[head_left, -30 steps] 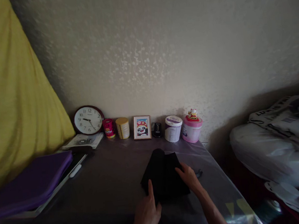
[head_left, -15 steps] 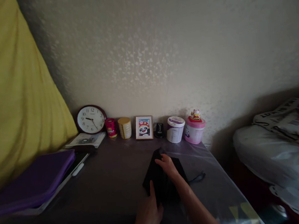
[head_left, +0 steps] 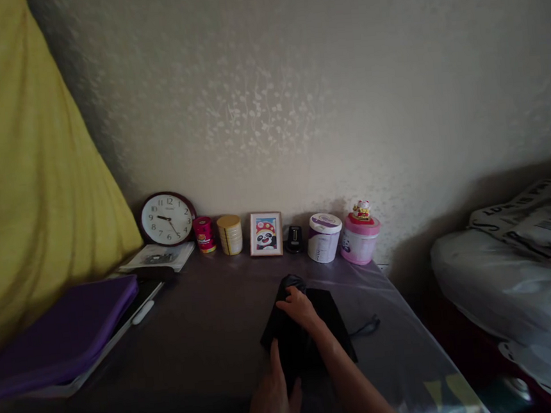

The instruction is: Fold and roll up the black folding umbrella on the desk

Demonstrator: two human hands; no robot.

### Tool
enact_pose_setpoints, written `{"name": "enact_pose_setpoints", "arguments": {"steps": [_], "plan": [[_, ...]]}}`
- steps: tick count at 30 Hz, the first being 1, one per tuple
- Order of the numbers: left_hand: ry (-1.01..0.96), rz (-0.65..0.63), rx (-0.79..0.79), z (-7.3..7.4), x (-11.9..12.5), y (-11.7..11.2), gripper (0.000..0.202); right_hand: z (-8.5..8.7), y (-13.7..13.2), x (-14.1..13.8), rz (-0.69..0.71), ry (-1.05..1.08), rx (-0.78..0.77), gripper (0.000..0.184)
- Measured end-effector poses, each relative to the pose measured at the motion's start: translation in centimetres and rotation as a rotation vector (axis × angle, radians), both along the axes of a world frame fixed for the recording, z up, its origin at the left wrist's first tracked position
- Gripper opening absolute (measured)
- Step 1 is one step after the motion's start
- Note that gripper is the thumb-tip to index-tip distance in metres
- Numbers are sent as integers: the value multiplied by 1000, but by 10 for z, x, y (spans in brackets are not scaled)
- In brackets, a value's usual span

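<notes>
A folded black cloth (head_left: 331, 320) lies on the dark table (head_left: 204, 328) in front of me, with a thin black cord trailing from its right side. My left hand (head_left: 275, 396) rests flat on the cloth's near edge, its fingers stretched out. My right hand (head_left: 297, 307) reaches across the cloth, fingers curled on the fabric near the far left corner. Whether it pinches the cloth is hard to make out in the dim light.
Along the wall stand a round clock (head_left: 168, 218), a red tin (head_left: 204, 234), a yellow tin (head_left: 230, 234), a framed panda picture (head_left: 265, 234), a white tub (head_left: 324, 237) and a pink tub (head_left: 360, 239). A purple case (head_left: 60, 334) lies left. White bags (head_left: 504, 289) sit beyond the right edge.
My right hand moved from the cloth's right side across to its far left part. My left hand stayed on the near edge. The view shifted slightly.
</notes>
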State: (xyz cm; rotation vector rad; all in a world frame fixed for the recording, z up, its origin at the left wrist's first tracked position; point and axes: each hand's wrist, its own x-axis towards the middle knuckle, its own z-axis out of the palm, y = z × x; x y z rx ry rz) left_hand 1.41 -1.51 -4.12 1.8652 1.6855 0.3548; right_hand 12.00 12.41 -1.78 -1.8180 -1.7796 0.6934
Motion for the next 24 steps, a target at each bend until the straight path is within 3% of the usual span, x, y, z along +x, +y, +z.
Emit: {"name": "enact_pose_setpoints", "arguments": {"steps": [8, 14, 18, 24], "plan": [[82, -143, 29, 8, -1, 2, 69, 5, -10, -4, 195, -39, 37, 23], [154, -138, 2, 8, 4, 15, 64, 9, -27, -3, 308, -74, 107, 21], [144, -136, -5, 6, 4, 15, 65, 8, -48, 9, 450, 14, 261, 22], [156, -100, -1, 2, 5, 13, 66, -6, -59, 26, 487, 47, 506, 24]]}}
